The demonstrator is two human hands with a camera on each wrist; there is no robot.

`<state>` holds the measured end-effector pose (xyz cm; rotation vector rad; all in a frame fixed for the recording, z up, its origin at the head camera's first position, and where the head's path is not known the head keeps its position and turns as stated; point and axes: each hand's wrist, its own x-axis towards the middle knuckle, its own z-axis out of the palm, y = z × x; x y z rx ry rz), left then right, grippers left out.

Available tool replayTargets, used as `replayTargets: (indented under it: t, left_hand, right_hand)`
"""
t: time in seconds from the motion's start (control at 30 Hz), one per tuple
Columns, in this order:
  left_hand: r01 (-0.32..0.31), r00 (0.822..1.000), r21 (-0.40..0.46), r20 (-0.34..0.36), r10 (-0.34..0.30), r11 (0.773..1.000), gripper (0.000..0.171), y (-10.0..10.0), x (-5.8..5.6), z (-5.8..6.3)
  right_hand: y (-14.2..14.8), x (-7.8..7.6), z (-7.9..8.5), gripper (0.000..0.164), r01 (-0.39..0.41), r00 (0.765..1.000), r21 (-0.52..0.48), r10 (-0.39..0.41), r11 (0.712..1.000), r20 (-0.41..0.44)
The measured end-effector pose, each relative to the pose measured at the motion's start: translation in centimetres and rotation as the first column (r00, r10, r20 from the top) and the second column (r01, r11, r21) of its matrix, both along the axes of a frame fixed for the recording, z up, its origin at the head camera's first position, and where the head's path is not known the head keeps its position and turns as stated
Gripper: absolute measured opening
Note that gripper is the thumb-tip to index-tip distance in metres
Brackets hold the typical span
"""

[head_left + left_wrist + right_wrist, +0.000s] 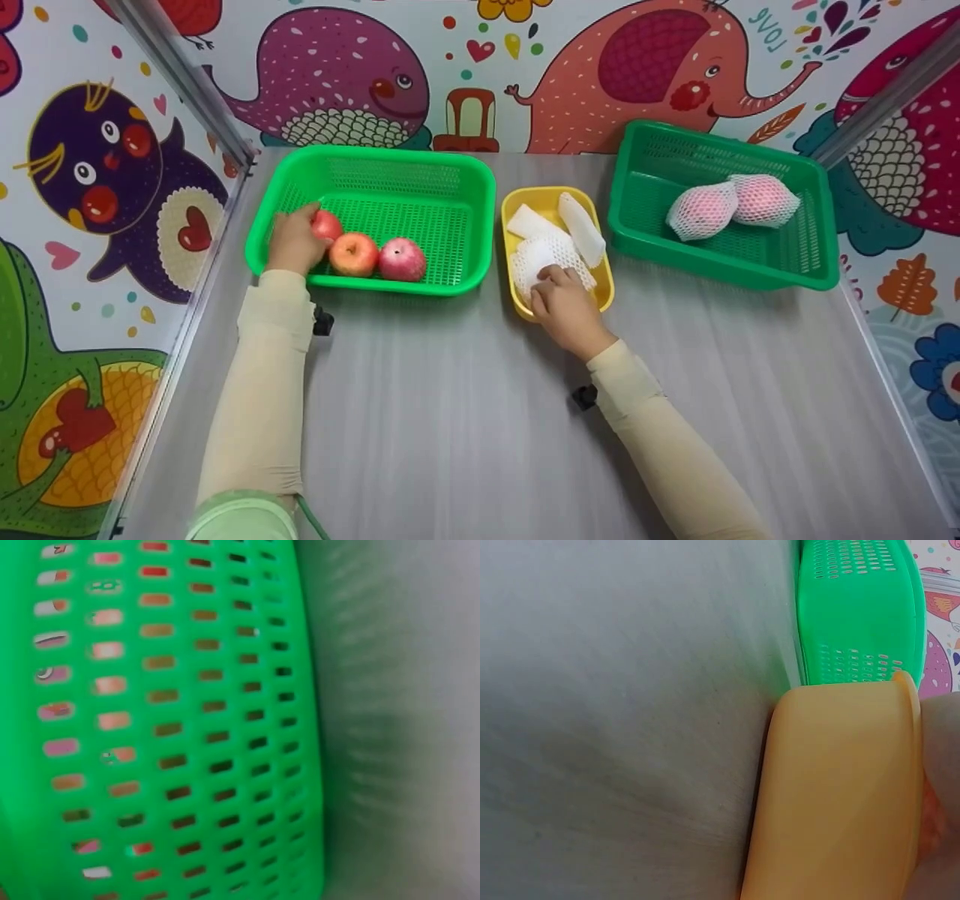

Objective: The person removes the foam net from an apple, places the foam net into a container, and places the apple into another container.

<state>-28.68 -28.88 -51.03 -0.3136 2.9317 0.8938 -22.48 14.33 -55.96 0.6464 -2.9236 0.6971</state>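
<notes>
In the head view my left hand (295, 238) reaches into the bright green basket (480, 217) and grips a red apple (326, 226), partly covered by the fingers. Two more apples lie beside it, a red-yellow apple (353, 254) and a darker red apple (403, 259). My right hand (568, 307) is over the yellow basket (606, 289), its curled fingers pinching a white foam net (538, 259); the fingertips are partly hidden. Only the slotted basket wall (169, 727) fills the left wrist view. The right wrist view shows the yellow basket's side (832, 795), with the hand cut off at the edge.
More white foam pieces (581, 231) lie in the yellow basket. A dark green basket (720, 266) at the right holds two netted fruits (703, 212). Metal posts and printed wall panels border the grey table (450, 420) at the back and sides.
</notes>
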Motion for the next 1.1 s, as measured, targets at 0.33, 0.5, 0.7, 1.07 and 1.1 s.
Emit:
replayTargets:
  t: [0.33,0.5,0.7,1.07,1.1]
  left_hand:
    - [0.012,0.999,-0.117,0.037,-0.008,0.993,0.07,1.0,0.5,1.8]
    - [-0.039,0.994,-0.116,-0.109,0.027,0.993,0.058,3.0,1.0,3.6]
    - [0.038,0.929,0.001,-0.367,-0.035,0.999,0.038,7.3,2.1,6.6]
    - [0.442,0.738,0.197,-0.635,-0.229,0.875,0.025,14.7,5.9,8.0]
    - [0.467,0.724,0.198,-0.646,-0.244,0.862,0.025,15.2,6.4,7.9]
  right_hand:
    - [0.2,-0.1,0.1,0.028,0.005,1.0,-0.007,-0.005,1.0,0.016]
    - [0.4,0.0,0.0,0.026,0.01,1.0,-0.048,-0.01,0.999,-0.003]
    - [0.9,0.2,-0.2,0.024,0.024,0.997,-0.17,-0.035,0.985,-0.063]
    - [1.6,1.1,1.0,0.028,-0.063,0.996,-0.271,0.043,0.961,-0.081]
    - [1.8,1.2,1.3,0.027,-0.076,0.995,-0.273,0.055,0.959,-0.083]
